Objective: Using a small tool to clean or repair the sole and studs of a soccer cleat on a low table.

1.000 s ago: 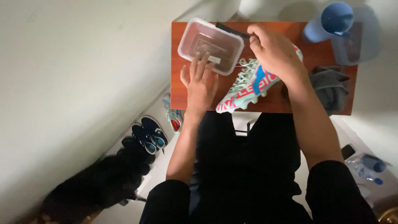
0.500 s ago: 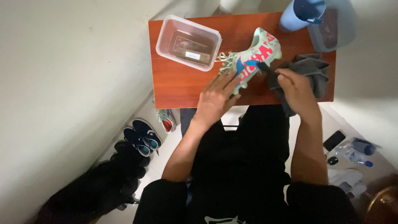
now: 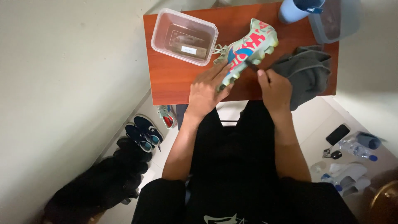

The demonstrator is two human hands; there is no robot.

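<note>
**Two hands on a studded boot at a small wooden desk**

Here, a pale mint-green football boot (image 3: pixel 248 47) with red and blue graphic panels lies on its side on the reddish-brown wooden desk (image 3: pixel 174 79), its smooth top showing a fine grain. The boot's toe points up and away towards the far right, its studded sole faces right, and its whitish laces trail loose at the heel end, just beside a clear plastic rectangular tub (image 3: pixel 184 36) with rounded corners. The tub stands open at the desk's far left; something flat and dark with a small white label lies in its bottom.

The left hand (image 3: pixel 206 89) lies flat with the fingers spread and extended, the fingertips pressing the boot's heel end against the desk; it pins rather than grips. The right hand (image 3: pixel 274 86) is curled, the fingers pinched around a thin dark tool at the boot's sole; what the tool is I cannot tell. Its wrist touches a crumpled grey cloth (image 3: pixel 307 74), soft and folded, which drapes over the desk's near right edge.

At the far right corner stand a light-blue rounded plastic jug (image 3: pixel 295 9) and a translucent grey-blue tub (image 3: pixel 336 21).

Below the desk, on the pale floor, a pair of dark blue trainers (image 3: pixel 143 133) sits by the wall, next to a black bag (image 3: pixel 103 186). To the right lie a black phone (image 3: pixel 337 134) and a clear plastic bottle (image 3: pixel 355 150).
</note>
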